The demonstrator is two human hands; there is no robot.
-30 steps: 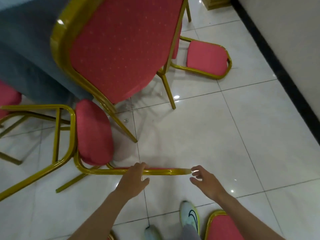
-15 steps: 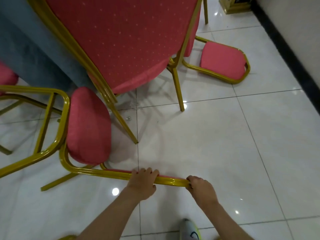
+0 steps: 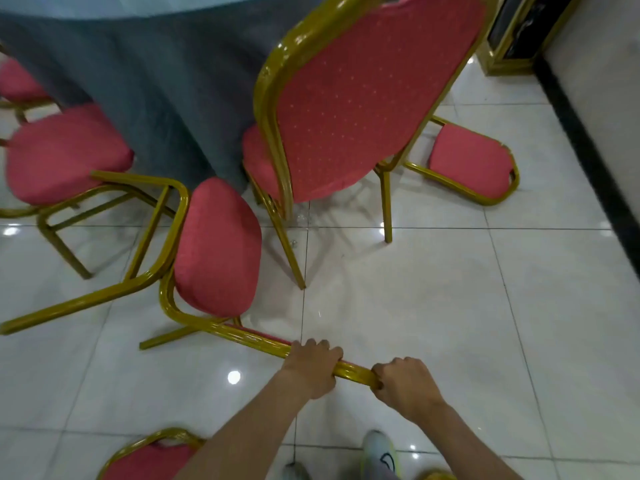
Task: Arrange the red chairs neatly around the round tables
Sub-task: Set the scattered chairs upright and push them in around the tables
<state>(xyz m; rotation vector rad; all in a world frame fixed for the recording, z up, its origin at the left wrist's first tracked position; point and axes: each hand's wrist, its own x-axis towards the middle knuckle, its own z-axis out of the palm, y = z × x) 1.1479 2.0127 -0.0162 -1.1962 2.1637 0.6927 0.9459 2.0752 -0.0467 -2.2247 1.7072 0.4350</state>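
As you look down at the white tiled floor (image 3: 450, 323), your left hand (image 3: 310, 367) and right hand (image 3: 403, 386) each clench the gold back rail of a tipped red chair (image 3: 218, 247) (its seat cushion on edge), which lies just beside an upright chair (image 3: 346, 109) standing at the grey-draped round table (image 3: 156, 98).

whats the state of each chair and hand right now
left hand, gripping held chair's gold backrest frame
right hand, gripping the same frame's end
held chair, tipped over, backrest low near floor
upright chair, standing on its legs by the table
left chair, looks tipped, pose unclear
table, draped in grey cloth
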